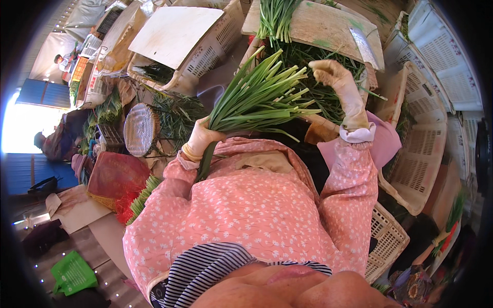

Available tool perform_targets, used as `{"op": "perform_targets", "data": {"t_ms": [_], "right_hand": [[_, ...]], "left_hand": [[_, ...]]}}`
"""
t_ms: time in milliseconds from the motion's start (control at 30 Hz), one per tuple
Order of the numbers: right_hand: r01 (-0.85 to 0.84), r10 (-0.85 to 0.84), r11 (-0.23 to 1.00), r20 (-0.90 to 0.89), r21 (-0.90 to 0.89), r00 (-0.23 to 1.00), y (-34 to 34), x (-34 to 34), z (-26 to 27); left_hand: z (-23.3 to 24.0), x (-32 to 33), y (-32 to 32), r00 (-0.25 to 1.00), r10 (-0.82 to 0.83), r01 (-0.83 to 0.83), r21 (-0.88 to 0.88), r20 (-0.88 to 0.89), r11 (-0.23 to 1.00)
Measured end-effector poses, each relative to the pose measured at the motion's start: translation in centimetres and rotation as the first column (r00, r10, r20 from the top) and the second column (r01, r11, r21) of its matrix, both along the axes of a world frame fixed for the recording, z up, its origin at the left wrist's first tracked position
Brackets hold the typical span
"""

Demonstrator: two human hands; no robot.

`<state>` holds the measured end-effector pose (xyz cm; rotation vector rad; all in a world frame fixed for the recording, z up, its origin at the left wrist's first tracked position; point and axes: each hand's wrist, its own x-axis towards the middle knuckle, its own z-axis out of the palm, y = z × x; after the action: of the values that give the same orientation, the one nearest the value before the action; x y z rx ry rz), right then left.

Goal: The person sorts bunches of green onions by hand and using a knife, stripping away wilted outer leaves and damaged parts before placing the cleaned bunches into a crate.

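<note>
My left hand (203, 139), in a pale glove with a yellow band at the wrist, grips a bunch of long green garlic chives (254, 96). Their pale stem ends fan out to the upper right, and some leaves hang below the fist. My right hand (333, 75), also gloved, is raised just right of those ends. Its fingers are loosely bent, with nothing visible between them. Beneath it, loose chive leaves (323, 102) fill a basket. A wooden board (316, 23) spans the basket's far side, carrying another chive bunch (277, 17) and a wide-bladed knife (363, 46).
A white board (177, 32) covers part of a plastic crate (208, 42) at upper left. More crates (418, 131) stand on the right. A woven round basket (141, 130) and a red bag (115, 177) are at left. Other people (63, 134) are near the edges.
</note>
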<state>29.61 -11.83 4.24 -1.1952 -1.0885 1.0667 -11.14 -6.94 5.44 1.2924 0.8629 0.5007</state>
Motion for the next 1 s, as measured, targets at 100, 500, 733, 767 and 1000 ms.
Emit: {"op": "perform_targets", "data": {"t_ms": [100, 500, 733, 767, 1000], "right_hand": [[0.031, -0.017, 0.988, 0.094, -0.152, 0.995, 0.3, -2.5, -0.7], [0.808, -0.823, 0.559, 0.243, 0.185, 0.514, -0.9, 10.4, -4.9], [0.513, -0.605, 0.796, 0.408, 0.32, 0.684, -2.5, 9.3, -3.1], [0.394, -0.497, 0.868, 0.523, 0.303, 0.692, -1.6, 6.1, -2.2], [0.015, 0.031, 0.998, 0.637, -0.066, 0.77, 2.8, -7.1, -0.3]], "left_hand": [[-2.0, -0.7, 0.6, 0.999, -0.019, 0.018, -0.018, -0.03, 1.0], [-2.0, -2.2, 0.9, 0.998, 0.045, -0.045, -0.013, -0.044, 0.999], [-2.0, -5.4, 0.7, 0.985, 0.165, -0.171, -0.127, -0.057, 0.977], [-2.1, -5.1, 0.7, 0.984, 0.175, -0.178, -0.134, -0.034, 0.975], [-2.5, -3.1, -0.1, 0.998, 0.02, -0.017, 0.042, -0.059, 0.999]]}}
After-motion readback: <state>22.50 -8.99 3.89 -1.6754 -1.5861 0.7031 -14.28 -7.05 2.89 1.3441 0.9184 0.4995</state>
